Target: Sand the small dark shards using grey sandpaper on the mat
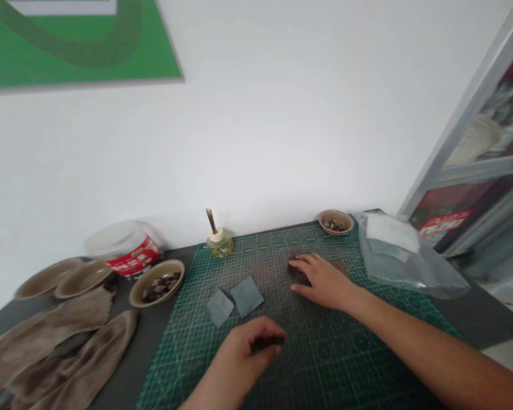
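My right hand (322, 282) lies palm down on the green cutting mat (325, 341), its fingers over a flat dark brown piece (298, 273). My left hand (243, 350) is low at the near side of the mat, curled around a small dark piece (263, 343). Between the hands lie a pair of grey-green abrasive squares, possibly sandpaper: one (220, 307) and another (247, 296). They sit side by side on the mat, and neither hand touches them.
A tan bowl of dark pieces (156, 287) stands left of the mat, and a smaller bowl (334, 222) stands behind it. Also there are a small glass jar with a stick (220, 244), a plastic bag (410, 256), a red-labelled tub (126, 250), and brown cloths (47, 324).
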Tool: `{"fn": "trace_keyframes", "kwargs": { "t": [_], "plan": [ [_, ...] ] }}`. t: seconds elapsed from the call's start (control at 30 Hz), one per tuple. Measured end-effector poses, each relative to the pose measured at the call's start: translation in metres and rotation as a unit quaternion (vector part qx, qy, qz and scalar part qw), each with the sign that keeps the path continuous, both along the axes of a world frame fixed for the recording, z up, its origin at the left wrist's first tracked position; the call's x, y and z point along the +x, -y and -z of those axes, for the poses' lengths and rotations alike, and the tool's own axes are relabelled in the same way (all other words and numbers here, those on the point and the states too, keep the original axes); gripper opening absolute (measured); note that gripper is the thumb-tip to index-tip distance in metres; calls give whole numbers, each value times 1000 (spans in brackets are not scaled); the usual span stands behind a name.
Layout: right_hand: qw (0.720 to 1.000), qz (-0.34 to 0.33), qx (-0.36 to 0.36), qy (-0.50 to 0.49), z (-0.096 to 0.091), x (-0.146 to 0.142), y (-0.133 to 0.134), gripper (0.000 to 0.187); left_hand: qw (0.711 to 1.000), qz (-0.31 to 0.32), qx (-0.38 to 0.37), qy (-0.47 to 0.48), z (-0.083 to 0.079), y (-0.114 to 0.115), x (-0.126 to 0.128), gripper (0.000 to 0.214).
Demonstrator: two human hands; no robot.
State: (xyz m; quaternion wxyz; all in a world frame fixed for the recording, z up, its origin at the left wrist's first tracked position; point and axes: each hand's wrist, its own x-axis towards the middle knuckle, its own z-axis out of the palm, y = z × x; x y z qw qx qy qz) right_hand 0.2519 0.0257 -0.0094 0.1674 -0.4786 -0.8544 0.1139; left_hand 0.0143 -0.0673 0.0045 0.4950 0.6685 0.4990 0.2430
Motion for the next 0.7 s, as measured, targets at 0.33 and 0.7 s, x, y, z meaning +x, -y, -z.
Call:
{"fn": "trace_keyframes", "kwargs": {
  "t": [0.33, 0.7],
  "plan": [
    [993, 108, 41, 9, 32, -8, -3, 66, 995, 100, 25, -10, 7, -17, 46, 25],
    [993, 96, 74, -15, 35, -14, -5, 58, 988, 103, 113, 35, 29, -25, 43, 23]
  ]
}}
